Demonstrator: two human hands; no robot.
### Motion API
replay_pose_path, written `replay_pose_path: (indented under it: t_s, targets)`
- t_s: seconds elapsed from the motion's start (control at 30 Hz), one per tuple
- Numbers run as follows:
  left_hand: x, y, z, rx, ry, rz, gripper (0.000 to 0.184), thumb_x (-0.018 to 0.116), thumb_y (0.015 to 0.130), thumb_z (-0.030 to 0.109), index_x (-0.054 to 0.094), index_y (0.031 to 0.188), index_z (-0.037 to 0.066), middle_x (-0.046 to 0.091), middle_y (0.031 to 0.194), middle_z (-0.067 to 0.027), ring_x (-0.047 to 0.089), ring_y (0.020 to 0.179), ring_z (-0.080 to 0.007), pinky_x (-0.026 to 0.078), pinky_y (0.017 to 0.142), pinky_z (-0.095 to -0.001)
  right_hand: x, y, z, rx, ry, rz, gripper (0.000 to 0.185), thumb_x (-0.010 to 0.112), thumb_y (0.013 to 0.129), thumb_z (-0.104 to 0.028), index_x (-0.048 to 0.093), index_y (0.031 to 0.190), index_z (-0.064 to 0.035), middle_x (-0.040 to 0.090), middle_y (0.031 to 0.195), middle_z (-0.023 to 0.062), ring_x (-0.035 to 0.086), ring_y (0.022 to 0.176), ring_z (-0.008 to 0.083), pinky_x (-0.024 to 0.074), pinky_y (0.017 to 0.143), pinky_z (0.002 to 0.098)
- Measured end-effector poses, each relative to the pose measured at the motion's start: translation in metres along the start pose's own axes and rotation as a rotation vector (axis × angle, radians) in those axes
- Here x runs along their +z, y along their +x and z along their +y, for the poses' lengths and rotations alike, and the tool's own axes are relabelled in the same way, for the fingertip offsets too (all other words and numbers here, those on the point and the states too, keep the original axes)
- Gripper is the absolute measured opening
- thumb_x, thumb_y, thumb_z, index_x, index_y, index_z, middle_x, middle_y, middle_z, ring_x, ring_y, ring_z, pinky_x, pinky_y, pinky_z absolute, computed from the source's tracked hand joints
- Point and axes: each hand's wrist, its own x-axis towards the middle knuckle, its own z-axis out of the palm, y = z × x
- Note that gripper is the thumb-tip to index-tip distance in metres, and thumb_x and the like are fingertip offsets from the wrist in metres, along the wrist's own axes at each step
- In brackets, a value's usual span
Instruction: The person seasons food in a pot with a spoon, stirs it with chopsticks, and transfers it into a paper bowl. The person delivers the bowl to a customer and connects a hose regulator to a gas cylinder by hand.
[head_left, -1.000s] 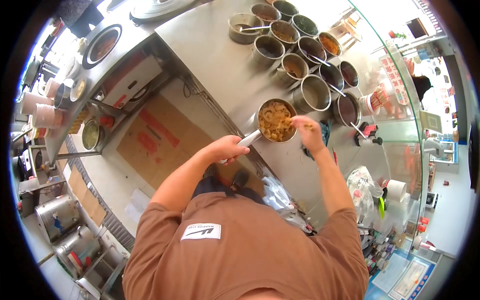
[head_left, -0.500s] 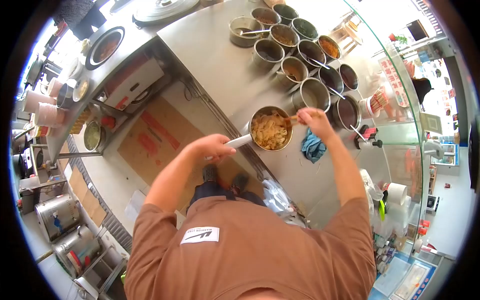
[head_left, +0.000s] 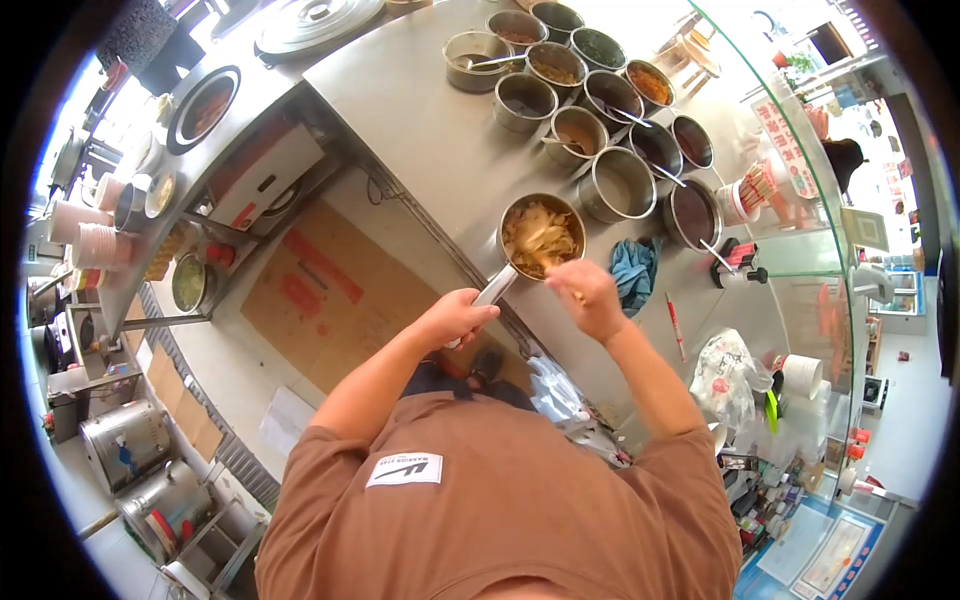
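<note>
My left hand (head_left: 455,318) is closed around the pale handle (head_left: 495,286) of a small metal pot (head_left: 503,222). Inside the pot is a heap of broad, glossy noodles (head_left: 540,236) with brownish sauce. My right hand (head_left: 588,300) is closed at the near right rim, its fingers wrapped round what look like wooden chopsticks (head_left: 580,297). Only a small end of them shows; the rest is hidden by the hand or blurred. A crumpled blue cloth (head_left: 634,275) lies to the right of the pot, apart from my right hand.
Several metal pots of sauces and toppings (head_left: 618,184) stand together beyond my hands, some with spoons. A red pen (head_left: 675,327) and a plastic bag (head_left: 724,375) lie to the right. A glass screen (head_left: 835,235) edges the steel counter (head_left: 400,110). Stacked paper cups (head_left: 100,245) are far left.
My right hand has moved left and toward me, to the pot's near rim. The pot's handle has swung toward me, with my left hand on it. The noodles have been shifted about.
</note>
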Motion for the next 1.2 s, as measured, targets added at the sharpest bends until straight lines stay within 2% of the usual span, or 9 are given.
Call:
replay_pose_path:
  t_s: [0.13,0.43,0.6,0.67,0.87,0.93,1.0,1.13,1.2]
  targets:
    - [0.004,-0.002,-0.002,0.019,0.002,0.007,0.025,0.063,0.092,0.025,0.052,0.086,0.004,0.051,0.065,-0.0006,0.048,0.048,-0.0084,0.04,0.038,-0.0264,0.005,-0.006,0.014,0.037,0.176,-0.026,0.011,0.069,0.084,-0.005,0.071,0.095,-0.0035,0.07,0.09,0.0137,0.066,0.08,0.0297,0.0526,0.074,0.036]
    - [0.003,-0.002,0.003,0.003,0.026,-0.013,0.024,0.062,0.093,0.025,0.053,0.086,0.004,0.051,0.066,0.0,0.048,0.048,-0.0078,0.04,0.038,-0.0259,-0.01,-0.007,0.07,0.689,0.339,0.297,0.018,0.056,0.099,-0.013,0.066,0.1,0.0024,0.069,0.085,0.0066,0.063,0.079,0.009,0.0511,0.071,0.0238]
    - [-0.002,-0.004,0.007,-0.013,0.057,-0.021,0.026,0.063,0.092,0.026,0.053,0.086,0.003,0.05,0.066,-0.0016,0.048,0.049,-0.0102,0.04,0.038,-0.029,0.019,-0.004,0.037,0.561,0.605,0.277,0.016,0.063,0.095,-0.016,0.068,0.097,-0.0001,0.07,0.089,0.0076,0.065,0.079,0.0143,0.0521,0.073,0.0268]
    - [-0.002,-0.002,0.009,-0.007,0.065,0.0,0.026,0.063,0.091,0.026,0.054,0.085,0.003,0.05,0.066,-0.0018,0.048,0.049,-0.0105,0.04,0.038,-0.0293,-0.003,-0.006,0.001,0.095,0.28,-0.003,0.009,0.067,0.088,-0.007,0.069,0.096,-0.0018,0.071,0.091,0.0107,0.067,0.082,0.0239,0.0526,0.076,0.032]
    - [0.001,0.001,0.003,0.015,0.053,0.004,0.025,0.062,0.093,0.026,0.053,0.084,0.005,0.051,0.064,0.0,0.049,0.05,-0.0084,0.04,0.039,-0.0268,0.008,-0.003,0.024,0.067,0.007,0.065,0.012,0.067,0.084,-0.001,0.07,0.095,-0.0029,0.07,0.092,0.0128,0.066,0.085,0.0318,0.052,0.078,0.0362]
    - [0.001,-0.004,0.007,0.008,0.044,-0.002,0.026,0.063,0.093,0.026,0.053,0.083,0.005,0.05,0.064,-0.0001,0.049,0.05,-0.0084,0.04,0.039,-0.0267,-0.009,-0.004,0.023,0.068,0.128,0.096,0.009,0.064,0.09,-0.005,0.069,0.096,-0.0011,0.071,0.089,0.0114,0.067,0.079,0.0246,0.0526,0.072,0.033]
    - [0.002,-0.005,0.007,0.006,0.032,-0.013,0.026,0.063,0.093,0.026,0.052,0.083,0.004,0.05,0.064,-0.0002,0.049,0.05,-0.0084,0.04,0.039,-0.0267,-0.032,-0.01,0.02,0.464,0.527,0.226,0.014,0.061,0.096,-0.012,0.067,0.097,0.001,0.07,0.085,0.0082,0.066,0.074,0.0159,0.0525,0.067,0.0273]
    - [0.004,-0.002,0.006,0.003,0.044,-0.016,0.026,0.063,0.093,0.026,0.052,0.083,0.004,0.05,0.064,-0.0004,0.049,0.05,-0.0085,0.04,0.039,-0.0269,-0.015,-0.007,0.054,0.609,0.262,0.291,0.018,0.057,0.099,-0.013,0.066,0.097,0.002,0.069,0.085,0.0055,0.064,0.073,0.0106,0.0518,0.065,0.0226]
    - [0.004,-0.001,0.004,0.01,0.047,-0.021,0.026,0.063,0.093,0.026,0.052,0.083,0.004,0.05,0.064,-0.0005,0.049,0.05,-0.0085,0.04,0.039,-0.0271,0.018,-0.002,0.06,0.698,0.545,0.391,0.018,0.054,0.1,-0.011,0.065,0.097,0.0025,0.069,0.085,0.0064,0.064,0.076,0.0114,0.0519,0.069,0.0232]
